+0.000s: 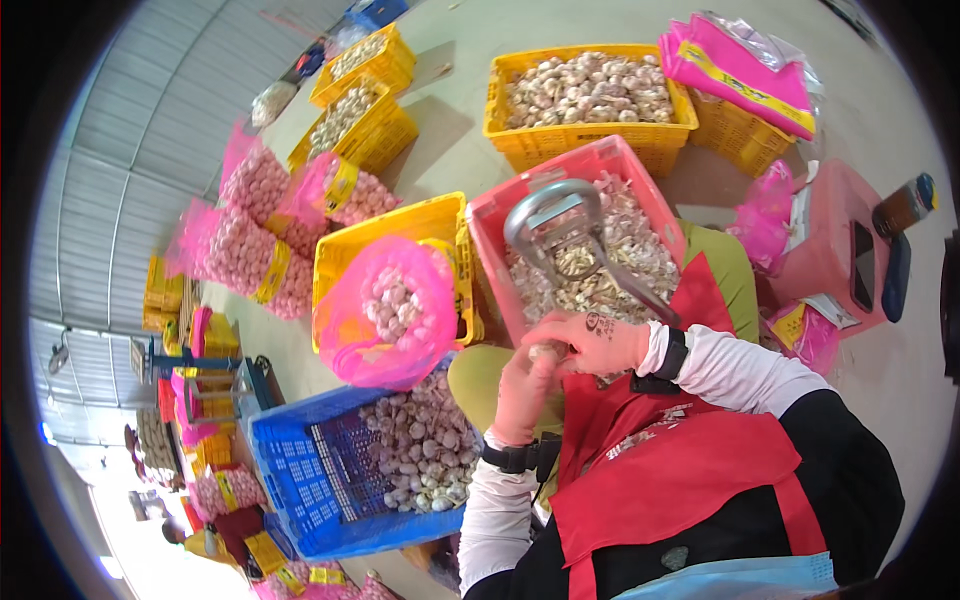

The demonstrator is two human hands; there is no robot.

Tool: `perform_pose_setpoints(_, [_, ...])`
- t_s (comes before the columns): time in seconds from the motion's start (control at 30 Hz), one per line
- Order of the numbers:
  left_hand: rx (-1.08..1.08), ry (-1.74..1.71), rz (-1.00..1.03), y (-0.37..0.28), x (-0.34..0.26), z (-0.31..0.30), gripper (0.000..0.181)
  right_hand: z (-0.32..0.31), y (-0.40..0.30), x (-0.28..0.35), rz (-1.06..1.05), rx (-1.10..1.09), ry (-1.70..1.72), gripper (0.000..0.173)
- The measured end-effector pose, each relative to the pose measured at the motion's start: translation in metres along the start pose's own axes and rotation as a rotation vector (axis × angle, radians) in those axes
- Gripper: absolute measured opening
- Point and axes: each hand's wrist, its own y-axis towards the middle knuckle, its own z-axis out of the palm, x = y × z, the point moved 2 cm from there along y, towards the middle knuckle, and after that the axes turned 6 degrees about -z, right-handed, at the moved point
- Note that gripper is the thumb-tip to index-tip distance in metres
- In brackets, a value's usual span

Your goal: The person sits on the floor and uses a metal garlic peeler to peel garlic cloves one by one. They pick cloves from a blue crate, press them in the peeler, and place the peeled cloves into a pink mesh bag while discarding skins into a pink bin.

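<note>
Both my hands wear pink gloves and meet over the near edge of a red plastic crate [501,274]. My left hand [521,386] grips a garlic bulb [547,349], partly covered by fingers. The fingers of my right hand [596,341] close on the same bulb from the other side. Loose skins and stem trimmings [634,251] fill much of the crate, and a metal cutter with a long handle [592,214] stands above them. To the left, a blue crate [300,472] holds unpeeled garlic bulbs [427,442]. A pink mesh bag [345,315] with cleaned bulbs is open in a yellow crate [390,217].
Beyond the red crate stands a yellow crate [592,135] full of garlic, with folded pink bags [739,75] beside it. Filled mesh bags [247,247] lie at the left. On the right, a pink tub [821,240] carries a phone [862,266] and a jar [904,206].
</note>
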Motion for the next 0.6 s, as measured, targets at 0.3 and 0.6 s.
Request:
perform_pose_setpoints(0.3, [-0.125, -0.107, 0.090, -0.011, 0.011, 0.039, 0.064, -0.012, -0.040, 0.006, 0.489, -0.084, 0.541, 0.066])
perform_pose_setpoints(0.6, [0.080, -0.223, -0.025, -0.003, 0.013, 0.037, 0.065, -0.006, -0.044, 0.000, 0.131, -0.243, 0.085, 0.062])
